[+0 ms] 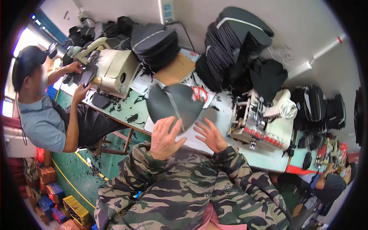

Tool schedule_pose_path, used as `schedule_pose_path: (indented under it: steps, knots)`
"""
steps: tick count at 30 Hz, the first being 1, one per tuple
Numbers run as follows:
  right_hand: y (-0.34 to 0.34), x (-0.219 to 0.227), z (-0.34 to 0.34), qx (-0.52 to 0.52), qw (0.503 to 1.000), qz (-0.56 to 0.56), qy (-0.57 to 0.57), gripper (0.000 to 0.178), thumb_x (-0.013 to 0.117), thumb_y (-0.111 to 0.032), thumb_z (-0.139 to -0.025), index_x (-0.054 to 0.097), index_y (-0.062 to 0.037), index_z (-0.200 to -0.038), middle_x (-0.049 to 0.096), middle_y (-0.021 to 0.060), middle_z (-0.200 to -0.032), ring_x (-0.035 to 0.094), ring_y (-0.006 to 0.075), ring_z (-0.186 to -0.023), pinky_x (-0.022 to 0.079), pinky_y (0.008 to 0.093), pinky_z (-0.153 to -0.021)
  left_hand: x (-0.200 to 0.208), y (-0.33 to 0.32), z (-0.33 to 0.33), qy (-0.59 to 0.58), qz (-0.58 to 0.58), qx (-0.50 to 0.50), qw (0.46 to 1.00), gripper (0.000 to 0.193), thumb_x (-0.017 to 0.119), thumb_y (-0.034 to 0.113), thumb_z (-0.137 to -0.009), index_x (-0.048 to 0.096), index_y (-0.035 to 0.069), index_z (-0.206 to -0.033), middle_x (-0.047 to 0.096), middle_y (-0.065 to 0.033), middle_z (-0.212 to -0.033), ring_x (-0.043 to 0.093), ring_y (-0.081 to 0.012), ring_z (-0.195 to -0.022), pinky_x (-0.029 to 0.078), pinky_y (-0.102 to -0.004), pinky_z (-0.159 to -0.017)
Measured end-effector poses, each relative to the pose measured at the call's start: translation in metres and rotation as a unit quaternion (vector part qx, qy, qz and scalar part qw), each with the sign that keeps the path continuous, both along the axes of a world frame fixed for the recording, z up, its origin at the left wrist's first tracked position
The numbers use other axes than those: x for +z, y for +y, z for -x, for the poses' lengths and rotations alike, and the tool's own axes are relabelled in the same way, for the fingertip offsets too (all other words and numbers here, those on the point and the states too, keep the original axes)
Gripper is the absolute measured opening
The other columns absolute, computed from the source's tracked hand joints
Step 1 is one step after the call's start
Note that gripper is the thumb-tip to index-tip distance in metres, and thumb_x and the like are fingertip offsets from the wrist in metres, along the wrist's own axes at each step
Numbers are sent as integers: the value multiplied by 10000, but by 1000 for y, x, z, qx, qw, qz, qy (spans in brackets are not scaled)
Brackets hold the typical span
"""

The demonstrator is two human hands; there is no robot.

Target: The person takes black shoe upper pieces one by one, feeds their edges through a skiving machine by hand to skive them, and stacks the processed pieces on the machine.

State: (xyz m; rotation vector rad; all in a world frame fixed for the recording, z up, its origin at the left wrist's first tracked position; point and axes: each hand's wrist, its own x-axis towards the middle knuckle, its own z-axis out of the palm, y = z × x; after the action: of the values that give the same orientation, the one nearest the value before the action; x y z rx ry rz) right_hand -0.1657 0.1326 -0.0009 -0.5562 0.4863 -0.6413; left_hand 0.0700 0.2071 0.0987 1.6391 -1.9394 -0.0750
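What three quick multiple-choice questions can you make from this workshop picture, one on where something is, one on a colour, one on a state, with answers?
1. Where does the dark fabric piece lie?
A. on the floor
B. on the table just ahead of both hands
C. on the white sewing machine

2. What colour is the cord behind that piece?
A. red
B. blue
C. yellow

3. How is the left hand held?
A. clenched in a fist
B. gripping scissors
C. open, fingers spread at the piece's near edge

Answers: 1 B, the piece rests flat on the tabletop beyond the fingertips. 2 A, red loops show at its far side. 3 C, the fingers are splayed and nothing is clasped; the right hand is open too.
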Motion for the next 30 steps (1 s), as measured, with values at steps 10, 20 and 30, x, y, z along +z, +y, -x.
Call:
schedule_pose_path:
  steps: [10, 20, 30]
  knots:
    - [-3, -51, -32, -96, 945, -129, 285, 855, 769, -497, -778, 391, 48, -1318, 584, 147, -1116, 573, 253, -1054, 451, 457, -919, -132, -31, -54, 218, -90, 242, 941, 828, 809, 299, -715, 395, -60, -1335, 440, -278, -1333, 429, -404, -1246, 365, -455, -1045]
    - [-4, -38, -85, -64, 874, 230, 424, 623, 795, -443, -719, 652, 62, -1053, 707, 144, -1001, 667, 228, -925, 512, 358, -822, -140, -25, -65, 438, -167, 186, 864, 675, 805, 147, -735, 439, -44, -1269, 614, -172, -1116, 632, -239, -950, 525, -343, -834]
    - [52, -22, 12, -141, 959, -225, 102, 586, 696, -363, -852, 493, -43, -1299, 575, 90, -1246, 592, 235, -1086, 478, 420, -937, -98, 10, 18, 510, -286, 49, 810, 772, 809, 178, -735, 408, -42, -1358, 579, -162, -1198, 578, -242, -1106, 464, -358, -942]
